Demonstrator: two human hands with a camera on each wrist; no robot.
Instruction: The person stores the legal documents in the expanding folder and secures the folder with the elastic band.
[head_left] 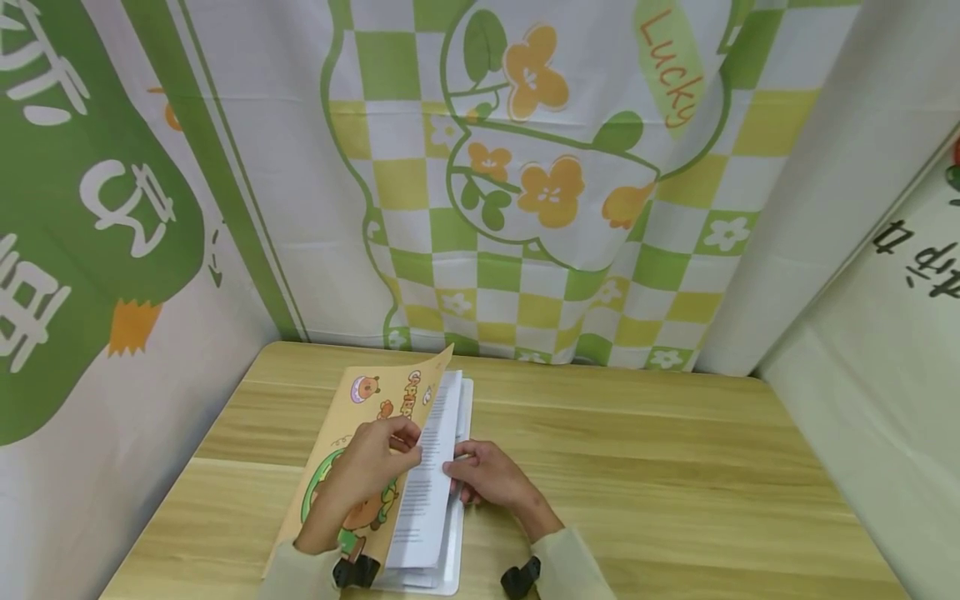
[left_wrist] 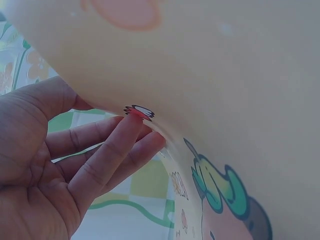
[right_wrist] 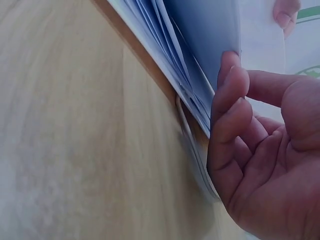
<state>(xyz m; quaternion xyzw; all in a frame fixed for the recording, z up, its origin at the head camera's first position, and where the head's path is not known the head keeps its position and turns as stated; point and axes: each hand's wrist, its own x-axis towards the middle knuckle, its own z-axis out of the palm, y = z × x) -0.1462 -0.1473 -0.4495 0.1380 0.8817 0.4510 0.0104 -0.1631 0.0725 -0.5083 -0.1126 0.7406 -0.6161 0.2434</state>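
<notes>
A tan folder (head_left: 330,425) with cartoon animals printed on its cover lies at the front left of the table, its cover lifted along the right side. My left hand (head_left: 367,462) holds the cover's raised edge; in the left wrist view the fingertips touch the curved cover (left_wrist: 225,75). Under it are printed white sheets (head_left: 423,517). At their right edge, my right hand (head_left: 491,475) pinches the paper between thumb and fingers, while more loose sheets (right_wrist: 155,35) fan out beside it in the right wrist view. A flat white item with rounded corners (head_left: 452,558) lies beneath the papers.
The wood-grain table (head_left: 645,483) extends to the right of the folder. Behind it hangs a green and yellow checked curtain (head_left: 498,308). Printed cloth walls (head_left: 217,400) stand on both sides. Each wrist wears a black strap-mounted device (head_left: 520,577).
</notes>
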